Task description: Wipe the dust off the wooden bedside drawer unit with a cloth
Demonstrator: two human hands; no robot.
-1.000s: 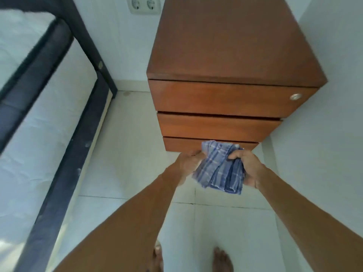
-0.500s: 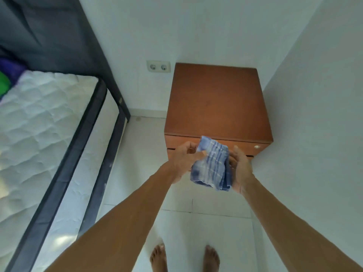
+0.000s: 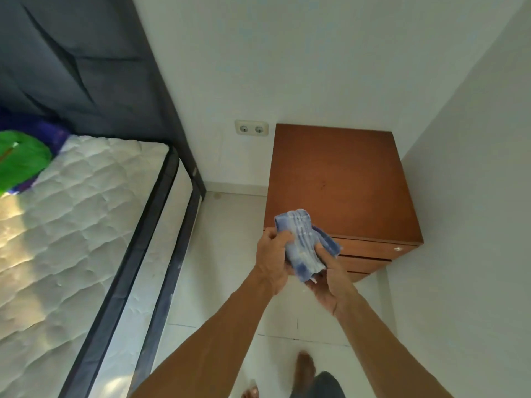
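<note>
The wooden bedside drawer unit (image 3: 339,179) stands in the room's corner, its flat brown top facing me and three drawer fronts showing below its front edge. A bunched blue checked cloth (image 3: 303,244) is held in front of the unit's near left corner. My left hand (image 3: 271,254) grips the cloth from the left. My right hand (image 3: 327,278) cups it from underneath on the right. Both hands are in the air, apart from the unit's top.
A bed with a white quilted mattress (image 3: 71,219) and dark frame (image 3: 149,225) fills the left. A green and purple bundle (image 3: 20,162) lies on it. A double wall socket (image 3: 251,127) sits left of the unit. White walls close the right side. My bare feet (image 3: 304,369) stand on pale tiles.
The view has pulled back and up from the drawer fronts, so the unit's whole top shows. Both hands keep hold of the cloth and have turned it; the right hand is now under it.
</note>
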